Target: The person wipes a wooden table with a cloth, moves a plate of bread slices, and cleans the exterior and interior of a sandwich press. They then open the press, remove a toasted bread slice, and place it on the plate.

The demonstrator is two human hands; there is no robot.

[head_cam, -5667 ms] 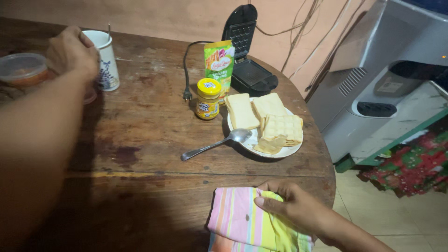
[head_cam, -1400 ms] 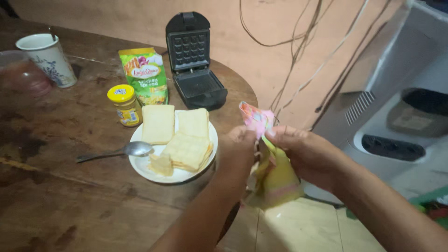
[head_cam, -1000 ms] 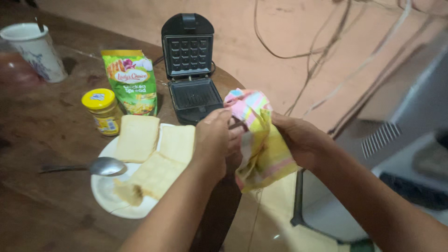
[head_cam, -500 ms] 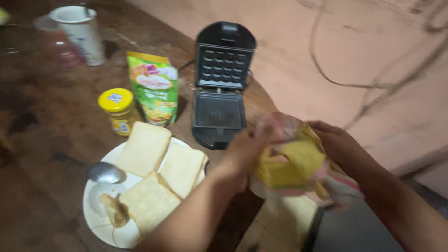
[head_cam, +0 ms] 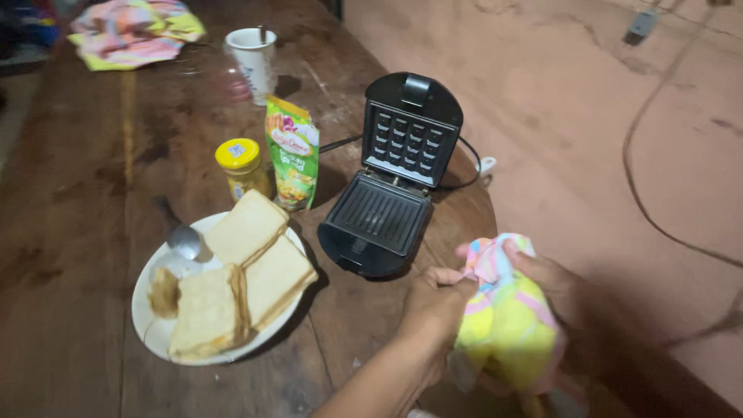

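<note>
Both hands hold a bunched pink, yellow and striped cloth at the table's near right edge. My left hand grips its left side; my right hand holds its top from the right. Just ahead of the hands stands a black waffle maker, its lid up and both ridged plates bare. A white plate to the left carries several bread slices and a spoon.
Behind the plate stand a yellow-lidded jar and a green spread pouch. A white mug and another striped cloth lie at the far end of the dark wooden table. The appliance's cord runs off the right edge.
My view has swung so the table runs away from me. Both hands have kept the cloth and shifted lower right, bunching it tighter near the waffle maker's front.
</note>
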